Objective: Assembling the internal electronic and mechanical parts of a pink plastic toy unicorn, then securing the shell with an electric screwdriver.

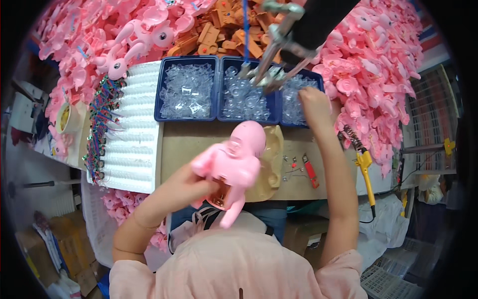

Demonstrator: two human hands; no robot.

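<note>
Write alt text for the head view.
A person's left hand holds a pink toy figure while the right hand reaches into the rightmost of three blue trays of clear plastic parts. Pink pieces and orange pieces lie beyond.

You've got a pale pink top (234, 259) on, lightly wrinkled, w/ a small dark slit (241, 293) nr the bottom ctr. L sleeve (130, 279) & R sleeve (343, 274) are short, loose, same colour as the body. Blue trousers (278, 222) (can't tell if denim) show past the hem. Your L hand (203, 185), R hand (314, 103) & forearms are bare.
</note>
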